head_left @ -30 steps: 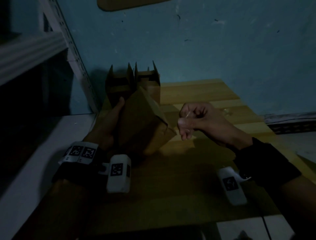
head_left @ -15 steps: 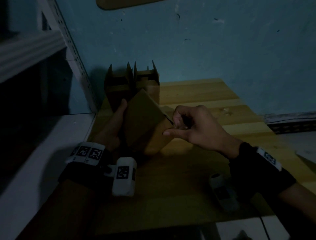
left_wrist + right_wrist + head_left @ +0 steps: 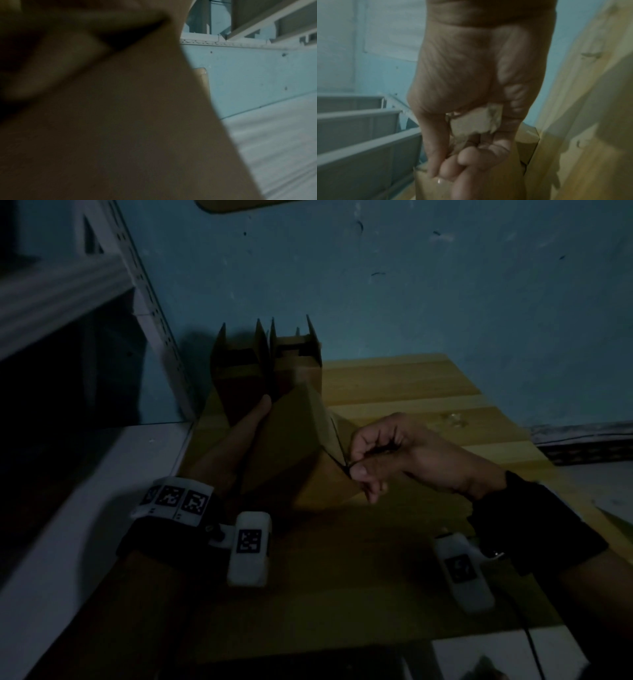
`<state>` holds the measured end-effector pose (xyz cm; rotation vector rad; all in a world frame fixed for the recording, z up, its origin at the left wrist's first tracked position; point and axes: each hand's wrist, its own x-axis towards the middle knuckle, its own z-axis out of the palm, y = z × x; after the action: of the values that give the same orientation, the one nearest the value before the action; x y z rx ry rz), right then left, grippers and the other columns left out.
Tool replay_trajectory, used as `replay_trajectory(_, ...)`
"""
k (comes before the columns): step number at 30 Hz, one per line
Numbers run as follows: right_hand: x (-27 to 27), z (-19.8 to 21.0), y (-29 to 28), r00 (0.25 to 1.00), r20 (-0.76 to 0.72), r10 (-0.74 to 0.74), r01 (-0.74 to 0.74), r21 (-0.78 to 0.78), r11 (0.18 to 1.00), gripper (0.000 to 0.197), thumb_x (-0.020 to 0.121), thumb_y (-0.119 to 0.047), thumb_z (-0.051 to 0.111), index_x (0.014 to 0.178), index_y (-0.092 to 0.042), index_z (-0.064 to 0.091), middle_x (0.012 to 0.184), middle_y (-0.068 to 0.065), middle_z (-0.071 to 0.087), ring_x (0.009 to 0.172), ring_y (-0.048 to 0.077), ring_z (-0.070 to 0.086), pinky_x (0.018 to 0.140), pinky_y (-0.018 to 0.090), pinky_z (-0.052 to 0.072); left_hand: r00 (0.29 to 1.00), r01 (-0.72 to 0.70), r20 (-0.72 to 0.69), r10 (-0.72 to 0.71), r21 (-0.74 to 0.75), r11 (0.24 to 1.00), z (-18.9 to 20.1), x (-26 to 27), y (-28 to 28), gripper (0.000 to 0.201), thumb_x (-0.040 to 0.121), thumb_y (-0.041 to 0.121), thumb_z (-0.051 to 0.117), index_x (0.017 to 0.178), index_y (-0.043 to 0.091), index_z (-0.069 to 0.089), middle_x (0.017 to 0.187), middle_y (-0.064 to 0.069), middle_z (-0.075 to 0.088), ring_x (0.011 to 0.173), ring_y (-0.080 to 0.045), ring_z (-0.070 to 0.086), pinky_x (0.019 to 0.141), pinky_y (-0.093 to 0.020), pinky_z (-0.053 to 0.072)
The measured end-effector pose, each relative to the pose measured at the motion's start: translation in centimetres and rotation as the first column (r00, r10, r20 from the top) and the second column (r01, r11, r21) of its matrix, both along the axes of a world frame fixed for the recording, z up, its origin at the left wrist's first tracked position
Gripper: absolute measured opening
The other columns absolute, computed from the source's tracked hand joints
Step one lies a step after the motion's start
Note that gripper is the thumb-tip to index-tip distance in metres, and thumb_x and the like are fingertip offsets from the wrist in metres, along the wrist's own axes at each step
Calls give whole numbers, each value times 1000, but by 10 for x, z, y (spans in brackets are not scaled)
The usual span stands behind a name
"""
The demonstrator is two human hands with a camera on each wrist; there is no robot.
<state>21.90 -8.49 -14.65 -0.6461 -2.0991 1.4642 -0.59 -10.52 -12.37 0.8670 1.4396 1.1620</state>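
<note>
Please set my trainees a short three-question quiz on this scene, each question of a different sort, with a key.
1. True or false: the left hand holds the cardboard box tilted on the table.
2. The right hand is: A) lying flat and idle; B) pinching at the box's near edge; C) reaching into a shelf.
3. Fill in: ___ open boxes, flaps up, stand behind it.
Key: 1 true; 2 B; 3 two.
</note>
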Motion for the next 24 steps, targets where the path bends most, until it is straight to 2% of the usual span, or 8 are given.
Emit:
replay_trajectory(3,2,0,4,999,-40,-32,32,1,999,7,87,-7,67,82,-3,64,68,6,68,60,16,66,60,23,52,999,38,41,-35,-59,998,1,-1,0,41,100,44,44,131,18,53,90,1,60,76,-14,58,58,-26,48)
replay_trajectory(7,4,-1,7,995,-49,-88,91,74,993,6,82,-6,72,82,-6,67,74,-3,69,69,8,63,67,19,49,1000,5,-15,-6,-68,998,-1,-2,1,21,100,42,46,91,25,54,91,4,60,71,-10,56,43,-14,48)
replay_trajectory(10,0,-5,8,993,-42,-111,116,128,985,13,84,2,72,81,-8,65,76,-2,65,71,5,60,69,16,46,1000,-12,-25,11,-45,999,-1,0,1,32,99,42,49,118,19,57,91,5,59,74,-10,56,53,-20,49)
replay_trajectory(13,-2,-10,10,988,-39,-146,151,212,966,16,84,-1,73,82,-14,65,95,8,58,88,14,59,78,21,48,1000,-7,-7,7,-23,1000,-1,3,2,53,98,43,49,143,16,41,125,-6,59,95,-18,58,78,-27,47)
replay_trajectory(17,-1,-11,13,964,-63,-258,266,261,928,16,82,-6,75,81,-18,65,120,16,52,118,19,55,95,25,51,998,-36,-56,39,51,998,-4,7,2,31,98,33,54,126,23,46,105,9,57,72,0,50,54,-9,45)
replay_trajectory(20,1,-8,13,951,-52,-305,309,230,923,20,82,3,75,81,-15,66,129,11,53,131,8,50,100,19,47,999,-9,-51,12,53,999,-2,12,0,48,96,37,56,139,21,43,109,5,56,78,-5,52,63,-16,44)
replay_trajectory(22,1,-7,11,955,-39,-295,295,237,926,14,83,7,72,82,-4,65,120,17,60,117,8,60,89,13,50,999,-2,-47,4,46,999,-2,12,0,48,96,39,56,138,22,42,108,6,57,83,-8,55,67,-18,47)
replay_trajectory(24,0,-7,10,950,-44,-310,311,244,919,10,86,12,67,83,3,63,94,22,64,77,3,66,65,9,47,999,2,-42,-1,39,999,-1,13,-1,34,96,39,56,125,27,44,99,10,56,79,-5,54,62,-15,48)
